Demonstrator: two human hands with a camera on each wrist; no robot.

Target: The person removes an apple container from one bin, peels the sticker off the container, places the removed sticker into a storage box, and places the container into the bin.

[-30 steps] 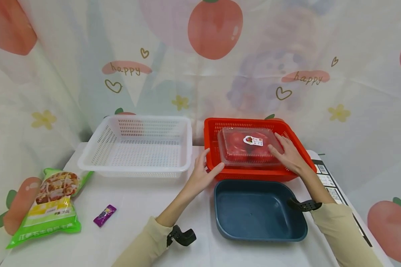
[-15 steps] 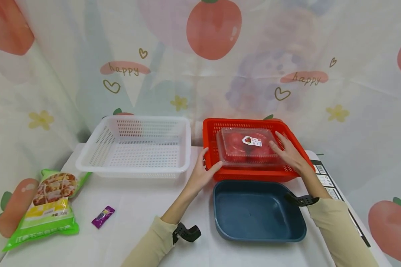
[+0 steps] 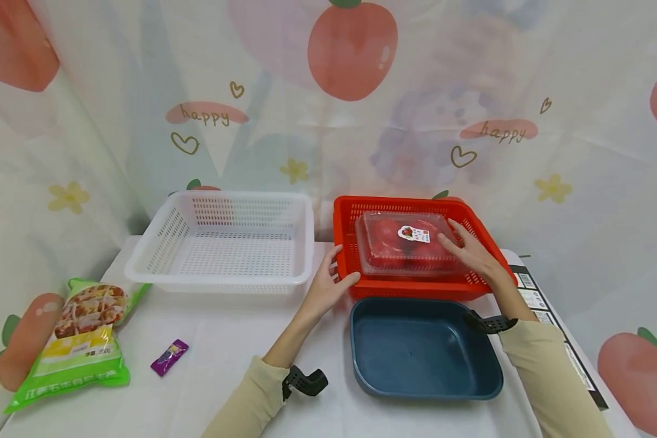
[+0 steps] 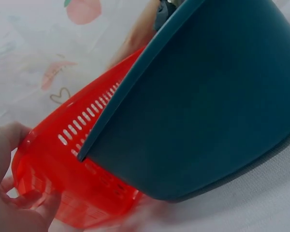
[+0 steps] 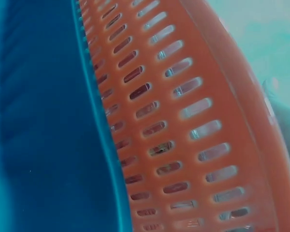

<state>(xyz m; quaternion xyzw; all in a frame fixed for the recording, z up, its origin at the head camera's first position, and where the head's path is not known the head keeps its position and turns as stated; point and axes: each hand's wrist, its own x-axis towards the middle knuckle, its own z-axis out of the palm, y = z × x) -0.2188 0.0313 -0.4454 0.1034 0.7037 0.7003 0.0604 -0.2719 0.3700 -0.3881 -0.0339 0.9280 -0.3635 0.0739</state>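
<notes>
Clamshell: clear box (image 3: 404, 243) of red fruit with a label on its lid, lying inside the red basket (image 3: 346, 214) at the back right of the table (image 3: 224, 340).
Right hand: right hand (image 3: 471, 252) lies over the box's right end, fingers fairly straight on the lid — resting rather than clenched; whether the thumb hooks the far edge cannot be told.
Left hand: left hand (image 3: 328, 281) at the basket's front-left corner, thumb on the rim and fingers curled round the wall — a light hold on the basket, as the left wrist view (image 4: 9, 203) also shows.
Progress: the box seems already set down in the basket; what looks left is for both hands to let go.
Blue tub: blue tub (image 3: 424, 347) just in front of the basket, nothing in it.
White basket: white basket (image 3: 224, 240) to the left, nothing in it.
Loose goods: green bag (image 3: 79, 340) and a small purple sachet (image 3: 170, 356) lie at the left, well apart from the hands — neither one binned.
</notes>
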